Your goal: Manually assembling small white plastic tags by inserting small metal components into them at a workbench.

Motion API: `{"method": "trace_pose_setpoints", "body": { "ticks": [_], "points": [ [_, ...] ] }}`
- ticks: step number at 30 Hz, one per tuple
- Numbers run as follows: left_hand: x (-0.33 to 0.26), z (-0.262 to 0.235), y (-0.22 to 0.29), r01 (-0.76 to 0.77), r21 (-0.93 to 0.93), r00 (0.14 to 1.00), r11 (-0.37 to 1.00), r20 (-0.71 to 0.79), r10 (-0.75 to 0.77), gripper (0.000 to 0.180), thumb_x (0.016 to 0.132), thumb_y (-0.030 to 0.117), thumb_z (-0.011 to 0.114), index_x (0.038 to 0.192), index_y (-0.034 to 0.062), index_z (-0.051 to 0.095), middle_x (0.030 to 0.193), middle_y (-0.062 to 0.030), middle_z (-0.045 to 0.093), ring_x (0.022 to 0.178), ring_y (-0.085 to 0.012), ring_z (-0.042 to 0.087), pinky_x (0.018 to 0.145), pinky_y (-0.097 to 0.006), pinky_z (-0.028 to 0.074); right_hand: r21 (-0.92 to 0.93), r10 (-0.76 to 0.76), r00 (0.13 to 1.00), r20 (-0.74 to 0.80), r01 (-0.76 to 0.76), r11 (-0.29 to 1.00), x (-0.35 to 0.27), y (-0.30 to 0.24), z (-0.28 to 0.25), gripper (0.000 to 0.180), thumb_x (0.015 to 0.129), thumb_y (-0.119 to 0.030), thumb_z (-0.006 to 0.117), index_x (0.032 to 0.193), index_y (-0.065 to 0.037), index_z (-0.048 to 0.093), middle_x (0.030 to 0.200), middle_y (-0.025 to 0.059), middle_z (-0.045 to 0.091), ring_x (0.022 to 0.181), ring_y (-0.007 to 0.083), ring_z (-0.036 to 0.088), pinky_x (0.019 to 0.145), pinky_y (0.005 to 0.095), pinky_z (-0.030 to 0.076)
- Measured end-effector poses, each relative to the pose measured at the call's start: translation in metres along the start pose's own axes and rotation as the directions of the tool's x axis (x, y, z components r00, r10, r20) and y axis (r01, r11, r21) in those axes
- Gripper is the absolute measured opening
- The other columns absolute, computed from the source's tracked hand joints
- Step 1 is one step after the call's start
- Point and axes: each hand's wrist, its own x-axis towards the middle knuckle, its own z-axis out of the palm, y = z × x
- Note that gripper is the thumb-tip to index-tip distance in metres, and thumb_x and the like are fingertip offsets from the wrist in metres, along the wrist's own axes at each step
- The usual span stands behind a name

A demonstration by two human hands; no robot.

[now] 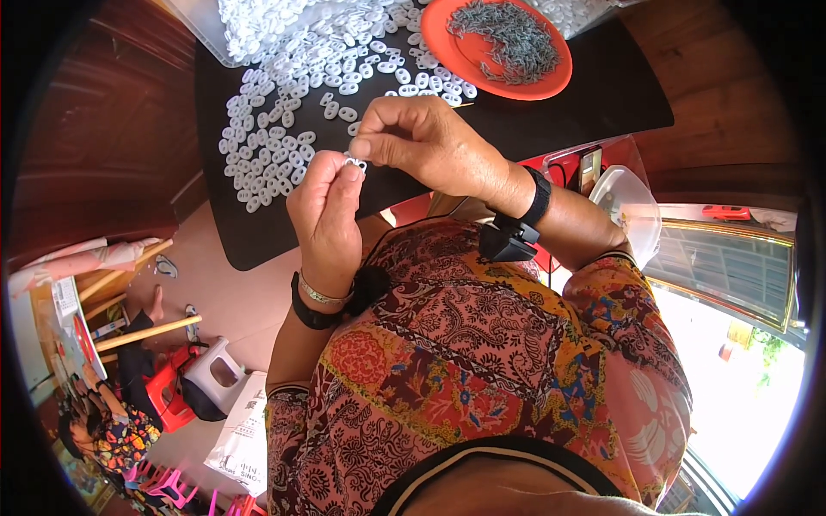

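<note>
Close over the table's near edge, my left hand [329, 211] pinches a small white oval plastic piece with holes [356, 163] between thumb and fingertips. My right hand [434, 148] comes in from the right, its thumb and index finger closed together right at the upper end of that piece. Whatever lies between those fingertips is too small to make out. Many similar white oval pieces [274, 159], most with two holes, are spread over the black tabletop [594, 107] beyond and to the left of my hands.
An orange-red plate [559, 82] holding a heap of small grey metal parts [512, 43] stands at the far side. Behind the loose pieces is a clear container [202, 30]. A translucent tub [632, 202] sits at my right. Another person [125, 434] is at the lower left, near stools [215, 378].
</note>
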Motion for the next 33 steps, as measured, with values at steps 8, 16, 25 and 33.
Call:
{"method": "trace_pose_setpoints", "body": {
  "ticks": [8,16,25,33],
  "points": [
    [0.000,-0.001,-0.002,0.013,-0.008,1.000,1.000,-0.008,-0.013,0.016,0.091,0.011,0.051,0.079,0.0003,0.049,0.063,0.0038,0.038,0.058,-0.0040,0.030,0.050,-0.022,0.025,0.192,0.067,0.998,-0.001,-0.066,0.979,0.001,0.002,0.003,0.015,0.090,-0.017,0.063,0.086,-0.002,0.062,0.073,-0.0037,0.056,0.068,0.0029,0.048,0.059,0.0191,0.040],
    [-0.001,0.000,-0.002,0.031,-0.011,0.999,0.999,-0.008,-0.031,0.016,0.091,0.010,0.051,0.079,0.0000,0.049,0.063,0.0029,0.039,0.059,-0.0046,0.030,0.050,-0.022,0.026,0.115,0.041,0.999,-0.008,-0.040,0.993,0.000,0.005,0.005,0.014,0.090,-0.014,0.062,0.086,-0.001,0.061,0.076,-0.0017,0.058,0.072,0.0045,0.051,0.064,0.0205,0.043],
    [-0.004,0.004,-0.003,0.027,-0.089,0.999,0.996,-0.038,-0.030,0.016,0.091,0.009,0.049,0.077,0.0003,0.048,0.065,0.0034,0.041,0.059,-0.0033,0.032,0.050,-0.021,0.027,0.117,0.025,0.999,-0.049,-0.020,0.993,-0.003,0.009,0.013,0.013,0.090,-0.011,0.061,0.085,0.001,0.061,0.078,0.0008,0.061,0.075,0.0055,0.054,0.069,0.0219,0.046],
    [-0.002,0.004,-0.007,0.065,-0.094,0.995,0.993,-0.064,-0.071,0.016,0.091,0.009,0.049,0.077,0.0008,0.050,0.063,0.0048,0.042,0.056,-0.0023,0.034,0.049,-0.020,0.027,0.134,-0.024,0.982,-0.186,0.050,0.990,-0.004,0.019,0.022,0.016,0.086,-0.014,0.066,0.079,0.000,0.062,0.067,0.0047,0.061,0.063,0.0072,0.054,0.057,0.0253,0.045]
  ]
}}
